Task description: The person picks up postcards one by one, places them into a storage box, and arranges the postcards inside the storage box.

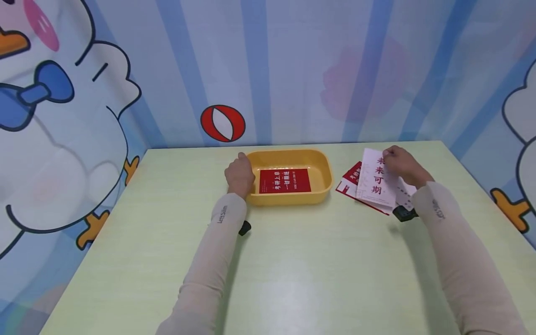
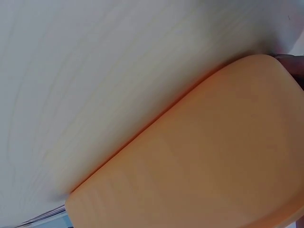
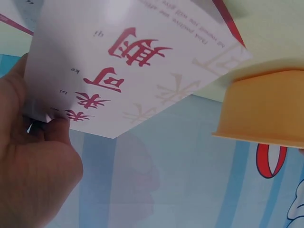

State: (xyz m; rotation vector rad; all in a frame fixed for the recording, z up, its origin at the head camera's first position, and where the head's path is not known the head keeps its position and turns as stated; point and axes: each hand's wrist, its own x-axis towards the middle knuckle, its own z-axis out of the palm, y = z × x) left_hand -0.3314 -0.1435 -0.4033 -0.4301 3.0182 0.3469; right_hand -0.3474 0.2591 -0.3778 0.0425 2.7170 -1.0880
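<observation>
The yellow tray (image 1: 289, 200) is oblong w/ rounded corners; inside lies a red card (image 1: 284, 181) w/ white characters. More to the R, a white card (image 1: 374, 179) carries four dark-red characters in one column, w/ smaller print below.

The L hand (image 1: 240, 176), palm turned down and fingers curled, grips the tray's rim at its L end. The R hand (image 1: 404, 165) is bent inward at the wrist and pinches the white card btwn thumb and fingers, near its top R corner.

So the tray is just R of the L hand, btwn both hands, and the red card is near the L hand. The white card hangs tilted, L of the R hand, over some other cards (image 1: 346, 187); if they touch, I cannot tell.
</observation>
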